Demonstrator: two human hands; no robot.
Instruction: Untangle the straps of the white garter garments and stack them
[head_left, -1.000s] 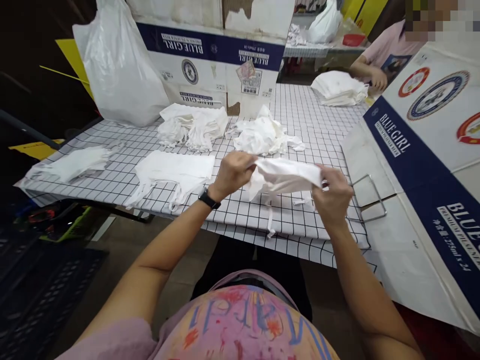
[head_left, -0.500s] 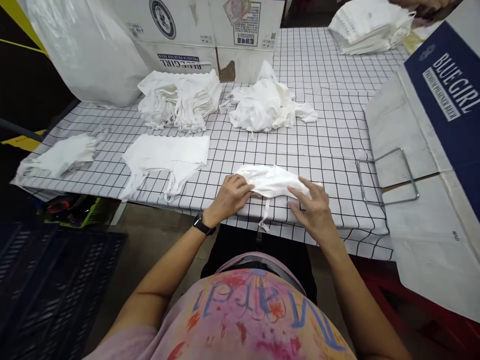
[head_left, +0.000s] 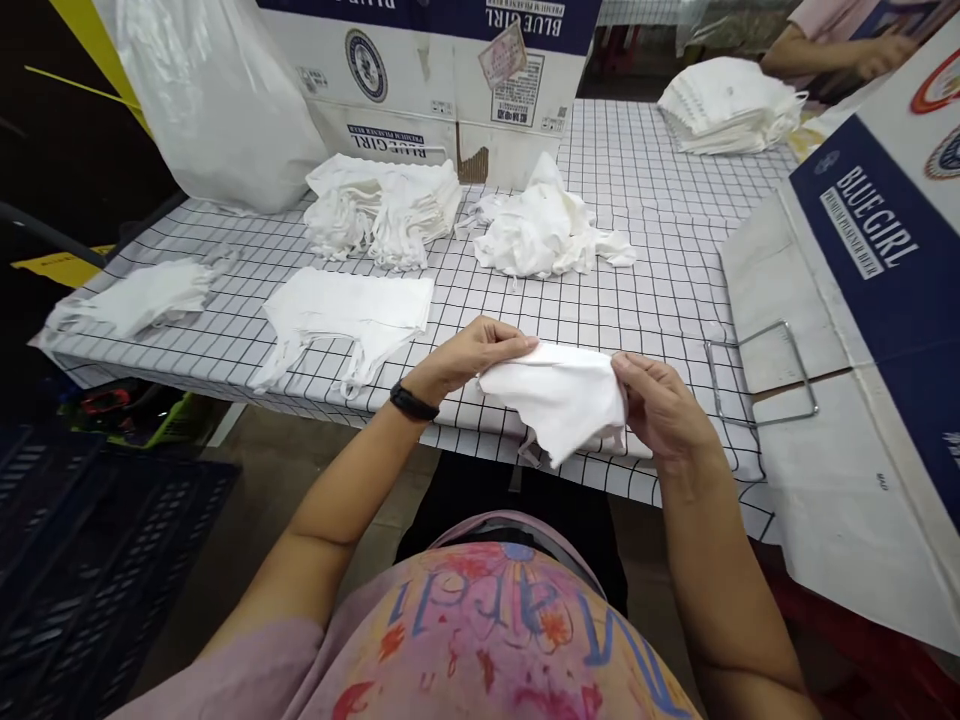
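A white strappy camisole top (head_left: 559, 400) hangs between my two hands at the table's front edge. My left hand (head_left: 487, 350) pinches its upper left corner, thumb on top. At the other end my right hand (head_left: 660, 400) grips the upper right corner between thumb and fingers. The cloth droops below, with a thin strap partly hidden behind it. To the left, a flat white top (head_left: 345, 310) lies with its straps toward the front edge. Behind that stands a neat stack of folded white tops (head_left: 386, 205), beside a crumpled heap of white tops (head_left: 544, 225).
A wire frame (head_left: 761, 375) leans by the carton (head_left: 810, 440) on the right. Another carton (head_left: 442, 100) and a white plastic bag (head_left: 225, 110) stand behind. More white tops lie far left (head_left: 150, 295) and back right (head_left: 727, 105), near another person's hand (head_left: 885, 55).
The top was lying on the table under both hands; now it is lifted by its upper edge and its lower part hangs toward me. My right hand has closed on its corner.
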